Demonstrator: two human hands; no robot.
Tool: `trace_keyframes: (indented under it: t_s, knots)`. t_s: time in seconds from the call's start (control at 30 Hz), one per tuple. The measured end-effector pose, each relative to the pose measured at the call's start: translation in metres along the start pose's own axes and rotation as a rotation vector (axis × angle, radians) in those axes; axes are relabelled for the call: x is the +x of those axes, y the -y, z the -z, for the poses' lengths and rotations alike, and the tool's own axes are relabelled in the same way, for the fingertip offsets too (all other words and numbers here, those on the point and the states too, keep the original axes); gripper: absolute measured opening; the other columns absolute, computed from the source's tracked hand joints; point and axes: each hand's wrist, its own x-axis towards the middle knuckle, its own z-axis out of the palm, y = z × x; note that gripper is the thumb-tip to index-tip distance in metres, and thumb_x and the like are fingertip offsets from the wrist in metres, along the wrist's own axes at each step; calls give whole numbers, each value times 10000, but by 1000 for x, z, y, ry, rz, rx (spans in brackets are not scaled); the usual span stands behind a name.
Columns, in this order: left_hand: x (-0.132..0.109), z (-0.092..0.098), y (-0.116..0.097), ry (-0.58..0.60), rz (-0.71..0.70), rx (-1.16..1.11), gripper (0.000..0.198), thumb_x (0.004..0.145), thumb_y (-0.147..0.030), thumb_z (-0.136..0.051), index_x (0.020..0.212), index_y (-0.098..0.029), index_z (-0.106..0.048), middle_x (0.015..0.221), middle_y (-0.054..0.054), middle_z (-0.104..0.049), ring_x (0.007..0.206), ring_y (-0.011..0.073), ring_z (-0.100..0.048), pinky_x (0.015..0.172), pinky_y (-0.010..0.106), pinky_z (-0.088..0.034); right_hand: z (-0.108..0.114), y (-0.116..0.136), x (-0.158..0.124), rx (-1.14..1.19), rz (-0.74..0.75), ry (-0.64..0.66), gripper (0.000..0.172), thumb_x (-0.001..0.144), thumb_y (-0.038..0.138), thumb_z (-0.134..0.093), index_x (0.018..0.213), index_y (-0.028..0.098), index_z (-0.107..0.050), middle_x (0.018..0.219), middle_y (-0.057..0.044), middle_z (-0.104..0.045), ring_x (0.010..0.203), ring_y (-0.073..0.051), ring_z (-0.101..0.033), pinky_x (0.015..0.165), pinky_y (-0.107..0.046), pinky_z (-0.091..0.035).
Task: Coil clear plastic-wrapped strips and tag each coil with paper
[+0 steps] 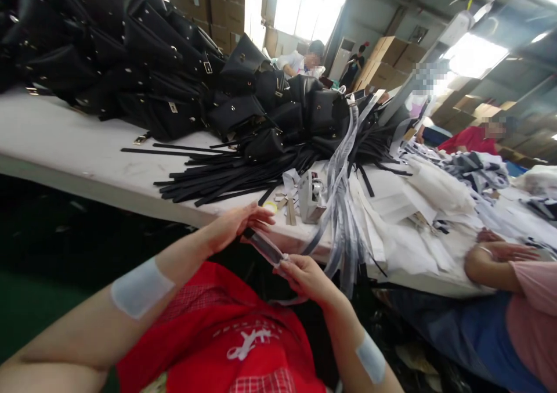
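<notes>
A short black strap in a clear plastic sleeve (267, 249) stretches between my two hands, above the red apron (243, 329). My right hand (302, 274) pinches the sleeve at its lower end, where the plastic is bunched up. A thin pale tail of plastic trails below that hand. At the strap's upper, dark end is my left hand (243, 223), its fingers stretched out and the palm against or just over the strap. The left thumb is hidden. A bundle of clear plastic sleeves (343, 224) hangs over the table edge nearby.
Black bags (152, 62) are heaped along the white table (65, 137), with loose black straps (217, 175) before them. Close by stand a small white device (311, 198) and a yellow tape roll (270, 206). A co-worker's arm (491, 259) rests at right, near white wrapping (413, 248).
</notes>
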Motion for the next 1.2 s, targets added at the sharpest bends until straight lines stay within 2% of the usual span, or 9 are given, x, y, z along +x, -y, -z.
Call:
trace_keyframes:
  t_s: [0.1, 0.2, 0.37, 0.53, 0.7, 0.83, 0.97, 1.07, 1.2]
  knots:
    - [0, 14, -10, 208, 178, 337, 380, 805, -498, -633, 973, -170, -727, 911, 77, -744, 733, 196, -674, 632, 262, -513, 11, 5, -2, -184, -42, 84, 467, 860, 602, -550, 887, 151, -666, 501, 71, -396, 388, -54, -328, 357, -177, -200]
    - [-8, 15, -6, 492, 377, 483, 322, 789, -491, -654, 842, -191, -758, 612, 31, -663, 433, 127, -493, 400, 214, -326, 20, 12, 0, -282, -8, 152, 440, 891, 552, -523, 865, 141, -676, 509, 58, -435, 410, -62, -350, 375, -183, -222]
    - [-17, 24, 6, 593, 472, 367, 400, 834, -527, -580, 754, -165, -730, 481, -34, -384, 417, 87, -234, 400, 222, -149, 34, 21, -2, -486, 263, 137, 453, 655, 302, -809, 1066, 166, -677, 928, -27, -691, 809, -166, -626, 712, -244, -482]
    - [-23, 32, 12, 651, 558, 242, 377, 842, -477, -585, 802, -125, -713, 549, -20, -408, 449, 82, -279, 410, 217, -150, 52, 15, 7, -701, 415, -119, 418, 682, 46, -597, 1063, 192, -685, 1030, -49, -703, 962, -203, -637, 888, -320, -471]
    - [-33, 23, -8, 517, 407, -55, 310, 883, -397, -594, 783, -110, -655, 542, -45, -395, 413, 38, -247, 366, 162, -146, 48, -10, 28, -663, 354, -199, 289, 814, 135, -523, 1048, 158, -692, 966, -61, -699, 938, -212, -620, 885, -337, -456]
    - [-11, 6, -27, 32, -49, -378, 190, 862, -319, -641, 826, -134, -627, 640, -18, -544, 484, 43, -482, 468, 131, -408, -19, -26, 34, -409, 195, 98, 393, 971, 402, -413, 1085, 147, -689, 650, 2, -593, 616, -128, -546, 641, -249, -454]
    - [16, -1, -14, -333, -406, 42, 300, 898, -421, -542, 998, -148, -616, 922, 83, -691, 881, 193, -658, 857, 341, -516, -66, 4, 21, -72, 288, 362, 501, 948, 541, -436, 1052, 137, -713, 587, 16, -536, 506, -86, -482, 493, -195, -371]
    - [10, -4, 3, -191, -415, 592, 341, 926, -437, -449, 842, -175, -651, 786, 54, -670, 790, 202, -616, 821, 347, -481, -39, 42, 18, 110, 360, 151, 531, 892, 579, -496, 838, 101, -720, 451, 32, -473, 374, -61, -354, 398, -194, -247]
    - [-19, -16, 8, 116, -322, 737, 417, 942, -476, -386, 729, -192, -606, 632, 3, -563, 586, 145, -521, 590, 255, -431, 22, 64, 36, 63, 261, -105, 532, 825, 601, -511, 537, 156, -547, 377, 22, -433, 320, -77, -332, 362, -210, -233]
